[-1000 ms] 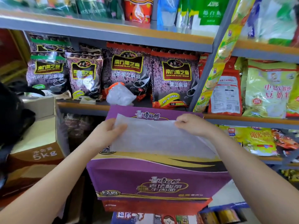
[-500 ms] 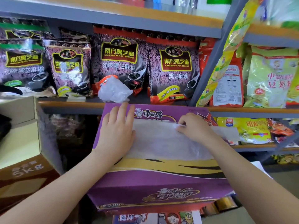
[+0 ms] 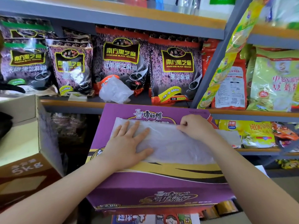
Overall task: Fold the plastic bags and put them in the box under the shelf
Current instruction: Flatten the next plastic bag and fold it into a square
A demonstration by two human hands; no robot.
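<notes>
I see my left hand [image 3: 127, 147] with fingers spread, pressing flat the plastic bag [image 3: 174, 143] on the purple box [image 3: 155, 188]; my right hand [image 3: 196, 126] pinches its top edge.

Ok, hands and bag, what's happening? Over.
Left hand flat on bag. Right hand pinching its top edge. Bag on purple box. Nothing in the way.

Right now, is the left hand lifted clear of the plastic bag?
No, the left hand lies flat, pressing the plastic bag onto the purple box.
</notes>
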